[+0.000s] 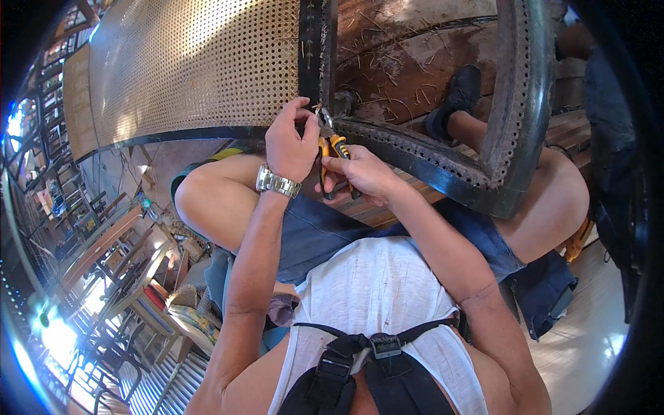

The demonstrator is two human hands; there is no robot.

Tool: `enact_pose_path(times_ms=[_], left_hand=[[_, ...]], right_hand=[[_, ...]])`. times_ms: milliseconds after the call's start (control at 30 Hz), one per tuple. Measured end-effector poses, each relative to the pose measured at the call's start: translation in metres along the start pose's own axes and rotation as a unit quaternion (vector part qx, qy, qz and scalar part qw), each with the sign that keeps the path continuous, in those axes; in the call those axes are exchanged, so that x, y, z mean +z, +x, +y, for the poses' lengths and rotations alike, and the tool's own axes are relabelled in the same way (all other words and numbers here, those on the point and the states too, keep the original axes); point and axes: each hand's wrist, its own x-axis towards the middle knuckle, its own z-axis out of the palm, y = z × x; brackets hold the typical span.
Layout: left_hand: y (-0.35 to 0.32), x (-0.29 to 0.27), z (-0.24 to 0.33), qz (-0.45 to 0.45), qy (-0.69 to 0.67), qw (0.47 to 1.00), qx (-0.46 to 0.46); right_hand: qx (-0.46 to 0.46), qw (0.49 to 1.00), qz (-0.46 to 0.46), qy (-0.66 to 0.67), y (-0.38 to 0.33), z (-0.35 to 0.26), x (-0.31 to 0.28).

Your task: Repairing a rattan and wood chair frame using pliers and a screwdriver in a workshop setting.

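Note:
My right hand (360, 173) is wrapped round the handles of yellow-and-black pliers (334, 144). The metal jaws point away from me, at the inner corner where two dark frame rails meet. Close beside the jaws, my left hand (292, 140) has its thumb and index finger pinched together; what they hold, if anything, is too small to make out. The dark wooden chair frame (477, 176) has rows of small holes along its seat rails, and its seat opening holds no panel. Woven cane webbing (200, 69) fills the adjoining back panel.
Chair frames and wooden parts (117, 249) crowd the left side. Loose cane scraps (394, 62) lie on the brown surface beneath the seat opening. Another person's foot in a dark shoe (453, 100) shows through that opening. My bent knees (214, 197) flank the work.

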Motion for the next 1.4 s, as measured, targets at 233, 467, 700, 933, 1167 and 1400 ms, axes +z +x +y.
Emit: enact_pose_path(times_ms=[233, 467, 700, 933, 1167, 1400], left_hand=[[-0.005, 0.003, -0.011, -0.005, -0.031, 0.999, -0.008], [-0.012, 0.008, -0.008, -0.002, -0.048, 0.998, -0.05], [-0.006, 0.007, -0.002, 0.01, -0.105, 0.985, -0.139], [-0.022, 0.012, 0.009, 0.03, -0.128, 0.976, -0.171], [-0.026, -0.009, 0.033, -0.204, -0.347, 0.812, -0.422], [-0.048, 0.038, 0.022, -0.07, -0.379, 0.829, -0.404]], right_hand=[[-0.041, 0.998, 0.027, 0.044, 0.011, 0.007, 0.007], [-0.051, 0.989, 0.043, 0.13, 0.006, 0.013, 0.02], [-0.007, 0.987, -0.037, 0.156, 0.009, 0.007, 0.007], [0.007, 0.928, -0.17, 0.33, 0.008, 0.001, -0.011], [0.01, 0.978, -0.108, 0.18, 0.008, -0.002, -0.011], [-0.119, 0.984, -0.023, -0.13, 0.001, 0.014, -0.005]])
